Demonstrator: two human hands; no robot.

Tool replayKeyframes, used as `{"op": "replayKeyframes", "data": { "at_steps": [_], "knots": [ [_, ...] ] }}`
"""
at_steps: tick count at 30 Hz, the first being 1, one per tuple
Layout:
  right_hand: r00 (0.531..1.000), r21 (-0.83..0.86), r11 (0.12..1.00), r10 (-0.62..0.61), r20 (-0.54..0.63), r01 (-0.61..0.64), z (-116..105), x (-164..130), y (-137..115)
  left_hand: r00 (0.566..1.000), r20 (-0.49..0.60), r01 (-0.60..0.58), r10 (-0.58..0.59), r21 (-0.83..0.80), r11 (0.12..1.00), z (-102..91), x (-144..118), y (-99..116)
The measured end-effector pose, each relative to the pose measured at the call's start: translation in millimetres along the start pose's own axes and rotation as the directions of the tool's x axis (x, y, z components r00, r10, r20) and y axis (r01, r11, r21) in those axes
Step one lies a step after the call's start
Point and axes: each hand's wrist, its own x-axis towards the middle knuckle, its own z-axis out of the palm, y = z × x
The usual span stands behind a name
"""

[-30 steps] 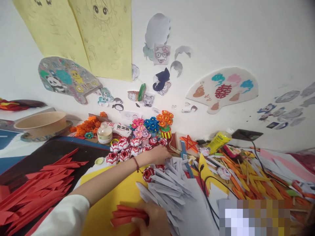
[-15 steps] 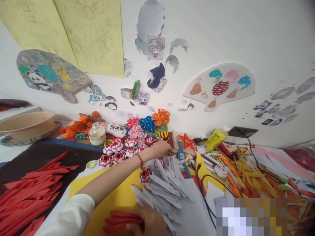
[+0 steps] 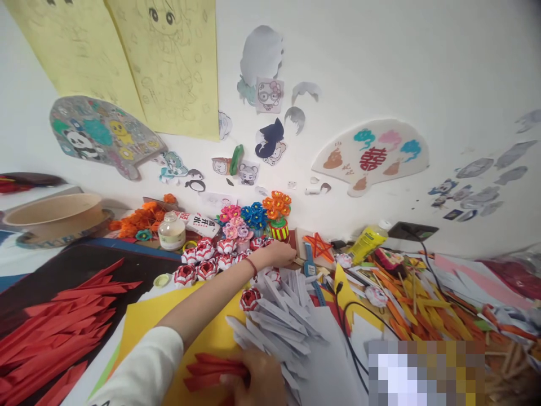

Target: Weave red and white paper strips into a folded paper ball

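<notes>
My left hand (image 3: 282, 254), on an arm with a white sleeve and a red wrist cord, reaches to the back of the desk. Its fingers are curled; what they hold, if anything, is hidden. Red-and-white paper flowers (image 3: 207, 269) cluster beside it. At the front, my right hand (image 3: 264, 376) is closed around a small bundle of red folded paper strips (image 3: 211, 369), over yellow paper (image 3: 143, 324). White folded paper strips (image 3: 283, 330) lie in a heap between the hands, a single red-and-white flower (image 3: 250, 299) at their edge.
Red folded strips (image 3: 71, 321) pile on a dark mat (image 3: 38, 276) at left. A glass jar (image 3: 171, 232) and potted paper flowers (image 3: 253, 217) stand along the wall. Right of the left hand are a blue watch (image 3: 310, 262), a yellow bottle (image 3: 368, 242) and a black cable (image 3: 349, 332).
The camera view has shifted slightly, so the scene sits a little lower. My left hand stays at the back of the desk, and my right hand still holds the red paper strips.
</notes>
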Motion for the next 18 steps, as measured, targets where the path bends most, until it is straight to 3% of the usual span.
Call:
{"op": "replayKeyframes", "data": {
  "at_steps": [4, 9, 14, 18],
  "knots": [
    [0.998, 0.007, 0.999, 0.049, 0.028, -0.049, -17.2, 4.7, -23.2, 0.989, -0.13, 0.055, -0.074, -0.142, 0.988, -28.0, -27.3, -1.9],
    [0.995, 0.06, 0.994, 0.087, 0.048, -0.09, -35.2, 10.6, -47.8, 0.95, -0.216, 0.112, -0.226, -0.438, 0.892, -55.1, -90.6, 3.5],
    [1.0, 0.093, 0.996, -0.002, 0.013, 0.001, -40.3, 12.5, -45.2, 0.887, -0.222, 0.125, -0.404, -0.728, 0.674, -53.1, -178.4, 23.6],
    [0.987, 0.133, 0.978, -0.159, -0.014, 0.159, -37.3, 13.0, -35.2, 0.833, -0.197, 0.109, -0.518, -0.858, 0.502, -42.9, -248.0, 46.8]
  ]
}}
